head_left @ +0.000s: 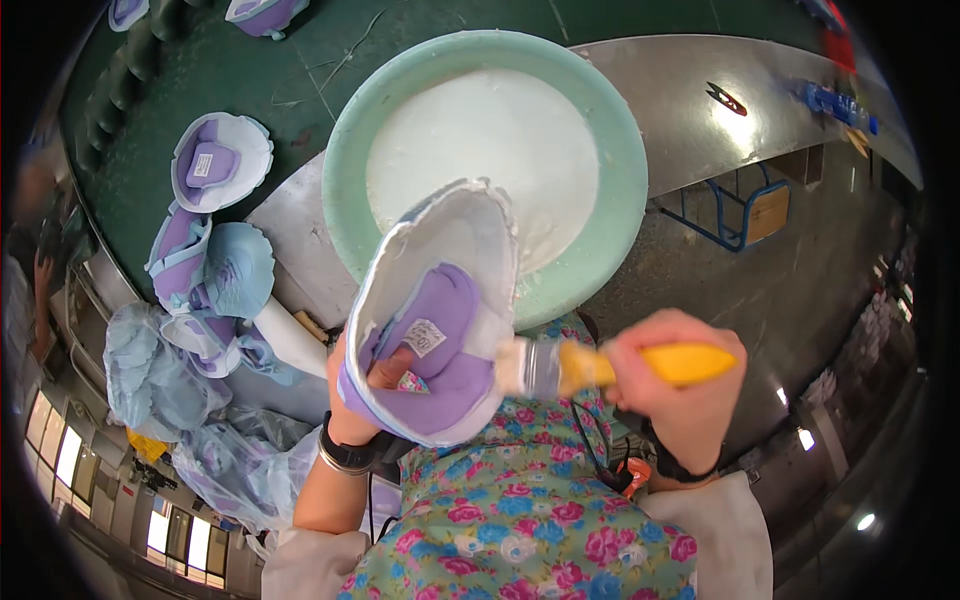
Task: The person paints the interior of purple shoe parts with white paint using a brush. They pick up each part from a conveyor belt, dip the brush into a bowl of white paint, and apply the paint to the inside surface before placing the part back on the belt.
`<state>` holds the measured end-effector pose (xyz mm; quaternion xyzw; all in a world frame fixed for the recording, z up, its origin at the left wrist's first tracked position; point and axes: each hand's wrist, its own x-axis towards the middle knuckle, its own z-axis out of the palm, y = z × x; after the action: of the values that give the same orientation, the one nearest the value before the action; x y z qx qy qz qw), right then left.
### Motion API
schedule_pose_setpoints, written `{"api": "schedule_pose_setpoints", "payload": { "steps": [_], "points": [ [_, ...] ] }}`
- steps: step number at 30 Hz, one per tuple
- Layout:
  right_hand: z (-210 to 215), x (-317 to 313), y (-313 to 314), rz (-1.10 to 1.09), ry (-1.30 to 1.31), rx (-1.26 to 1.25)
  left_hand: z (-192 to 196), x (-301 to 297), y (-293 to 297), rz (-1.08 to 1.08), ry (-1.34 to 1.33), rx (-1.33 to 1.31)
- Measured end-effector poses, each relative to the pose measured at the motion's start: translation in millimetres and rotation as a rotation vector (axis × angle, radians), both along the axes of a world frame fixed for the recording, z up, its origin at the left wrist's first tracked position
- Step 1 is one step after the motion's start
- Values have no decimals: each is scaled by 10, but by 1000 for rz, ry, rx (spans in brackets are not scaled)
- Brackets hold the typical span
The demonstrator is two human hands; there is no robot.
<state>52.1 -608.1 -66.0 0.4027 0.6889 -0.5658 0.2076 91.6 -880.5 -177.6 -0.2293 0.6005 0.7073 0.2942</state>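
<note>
My left hand (350,424) grips a purple and white shoe upper (455,300), its thumb pressed inside next to a small white label. The upper is tilted with its open underside facing me, and its ragged edge is coated white. My right hand (682,405) is closed around the yellow handle of a paintbrush (578,366). The brush's whitish bristles, blurred by motion, touch or nearly touch the upper's lower right edge. Just beyond the upper stands a pale green basin (617,235) holding white liquid (480,140); the upper's tip overlaps it in view.
More shoe uppers (222,160) lie to the left, near clear plastic bags (160,370). A metal tabletop (665,85) at the far right carries thread snips (727,99) and a plastic bottle (838,105). Below it stands a blue-framed stool (745,215).
</note>
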Motion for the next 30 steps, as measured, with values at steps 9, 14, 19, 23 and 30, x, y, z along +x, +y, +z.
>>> {"api": "schedule_pose_setpoints", "payload": {
  "steps": [9,14,19,23,30],
  "points": [
    [-169,-98,142,254,307,152,112,-189,196,264,-37,203],
    [85,-298,202,329,505,361,-62,-99,-43,375,-281,427],
    [297,-546,-87,741,743,-134,-244,-79,-31,-118,-423,678],
    [117,-719,-180,702,807,-103,158,-273,277,-93,-407,690],
    [213,-595,-2,476,308,177,287,-754,75,13,-773,721]
  ]
}}
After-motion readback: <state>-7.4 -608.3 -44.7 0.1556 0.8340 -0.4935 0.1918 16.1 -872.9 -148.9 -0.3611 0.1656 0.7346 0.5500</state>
